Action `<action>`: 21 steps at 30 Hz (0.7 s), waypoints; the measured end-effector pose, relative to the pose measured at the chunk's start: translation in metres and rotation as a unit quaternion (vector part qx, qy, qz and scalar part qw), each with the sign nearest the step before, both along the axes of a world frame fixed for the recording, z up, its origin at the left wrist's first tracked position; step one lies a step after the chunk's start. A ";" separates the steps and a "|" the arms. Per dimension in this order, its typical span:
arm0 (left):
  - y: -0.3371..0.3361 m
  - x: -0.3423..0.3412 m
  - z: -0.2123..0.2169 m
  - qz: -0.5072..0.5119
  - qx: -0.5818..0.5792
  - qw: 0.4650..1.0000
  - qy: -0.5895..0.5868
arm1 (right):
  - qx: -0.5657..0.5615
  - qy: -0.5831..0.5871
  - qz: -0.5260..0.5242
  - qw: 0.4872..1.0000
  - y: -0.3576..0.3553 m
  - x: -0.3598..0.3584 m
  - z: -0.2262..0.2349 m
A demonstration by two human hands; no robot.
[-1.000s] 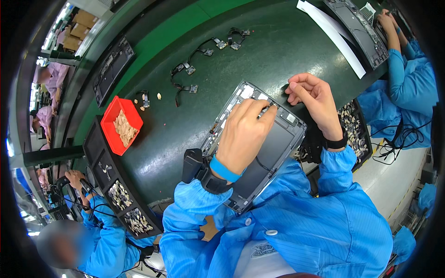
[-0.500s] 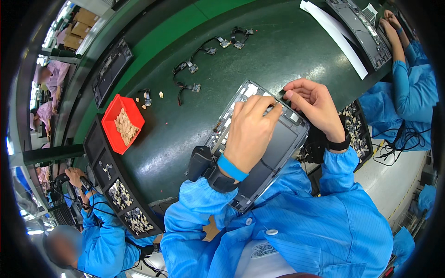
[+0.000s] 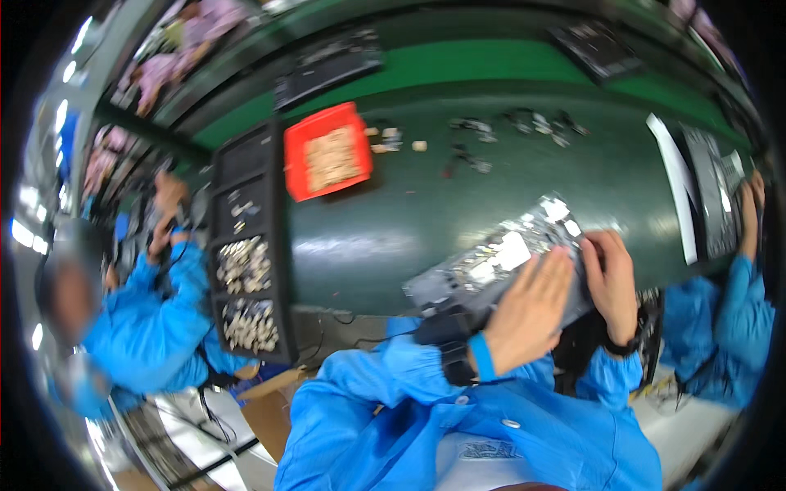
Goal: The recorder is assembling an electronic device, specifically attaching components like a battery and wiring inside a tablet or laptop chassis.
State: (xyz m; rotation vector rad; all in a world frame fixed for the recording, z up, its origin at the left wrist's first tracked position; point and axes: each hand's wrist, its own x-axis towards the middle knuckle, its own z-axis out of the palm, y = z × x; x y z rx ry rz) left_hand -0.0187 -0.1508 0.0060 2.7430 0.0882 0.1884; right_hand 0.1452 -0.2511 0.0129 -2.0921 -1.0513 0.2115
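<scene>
A flat, dark open laptop-like casing (image 3: 446, 286) with bright metal and board parts along its far side lies tilted across the near edge of the bench. My left hand (image 3: 528, 307) rests over its right half, fingers stretched out and side by side, covering part of it. At the casing's right end, my right hand (image 3: 614, 286) has its fingers curled in, the thumb close to the left fingertips. Blur hides whether something small sits between the right thumb and fingers. A dark strap and a blue band circle my left wrist.
A red tray (image 3: 299, 155) of pale flat pieces stands beside a black compartment box (image 3: 282, 270) holding small metal parts. Small cable assemblies (image 3: 544, 123) lie at the back. Similar casings (image 3: 332, 69) sit on the ledge. At the right are a white sheet (image 3: 675, 188) and a co-worker's arm (image 3: 747, 225).
My view has swung, so the bench looks turned and blurred. The left hand has gone from bent fingers to straight ones lying over the casing's right part, nearer the right hand.
</scene>
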 end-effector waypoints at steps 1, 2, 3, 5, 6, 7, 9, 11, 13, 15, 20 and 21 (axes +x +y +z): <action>0.000 0.001 0.003 0.007 0.005 1.000 -0.002 | -0.024 -0.084 0.011 0.996 0.002 -0.001 0.000; -0.004 -0.006 0.011 0.017 0.022 1.000 -0.013 | -0.022 -0.115 -0.001 0.993 0.006 -0.014 0.005; -0.005 -0.005 0.005 0.031 0.023 0.999 -0.020 | -0.040 -0.110 -0.005 0.993 0.006 -0.013 0.000; -0.007 -0.004 -0.010 0.012 0.017 0.996 -0.083 | -0.055 -0.116 -0.006 0.992 0.009 -0.012 -0.005; -0.006 -0.004 -0.008 0.018 0.017 0.995 -0.092 | -0.058 -0.067 -0.005 0.996 0.009 -0.013 -0.004; -0.005 -0.006 -0.005 0.012 0.017 0.996 -0.089 | -0.062 -0.019 -0.005 0.998 0.008 -0.014 -0.002; -0.003 -0.010 -0.001 0.005 -0.013 0.994 -0.111 | -0.030 0.047 0.007 0.998 0.001 -0.011 -0.004; -0.002 -0.013 0.002 0.003 -0.024 0.993 -0.119 | 0.019 0.165 0.018 0.986 -0.007 -0.009 -0.004; 0.002 -0.016 0.008 0.000 -0.032 0.992 -0.126 | 0.037 0.252 0.002 0.967 -0.008 -0.017 0.013; 0.007 -0.020 0.017 -0.024 -0.111 0.985 -0.128 | 0.059 0.346 -0.009 0.936 -0.014 -0.011 0.020; 0.047 -0.065 0.076 -0.147 -0.350 0.891 -0.249 | 0.161 0.189 -0.055 0.967 0.035 0.046 0.099; 0.057 -0.079 0.079 -0.102 -0.375 0.877 -0.284 | 0.180 0.220 -0.022 0.959 0.057 0.072 0.104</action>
